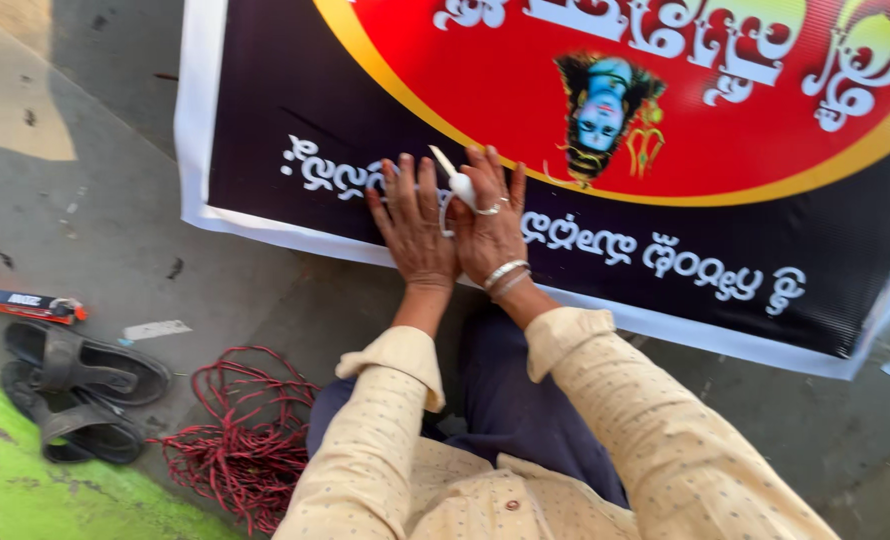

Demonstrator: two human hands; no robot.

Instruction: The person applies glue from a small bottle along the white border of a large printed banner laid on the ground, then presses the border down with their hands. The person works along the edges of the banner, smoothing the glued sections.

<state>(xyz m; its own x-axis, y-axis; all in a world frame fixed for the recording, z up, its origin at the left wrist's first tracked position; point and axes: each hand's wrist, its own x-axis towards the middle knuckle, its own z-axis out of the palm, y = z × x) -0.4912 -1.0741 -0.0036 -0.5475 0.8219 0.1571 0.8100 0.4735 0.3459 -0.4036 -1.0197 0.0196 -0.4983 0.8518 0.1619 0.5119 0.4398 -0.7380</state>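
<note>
The person is crouching over a large printed banner (295,110) that is lying flat on the concrete floor (115,230). The left hand (412,225) is pressing palm-down on the dark lower band of the banner, with its fingers (405,180) spread and lying flat on the surface, close to the white border. The right hand (487,225) is resting just beside it, the two hands touching at their inner edges. The right fingers (485,165) are closing around a small white-handled cutter (455,178), whose thin blade is pointing up and to the left, away from the person. A ring and metal bangles are showing on the right hand and wrist.

On the floor to the person's left, a tangle of red cord (240,435) is lying beside a pair of dark sandals (80,390). A flat red-and-black box (25,303) is lying further out.
</note>
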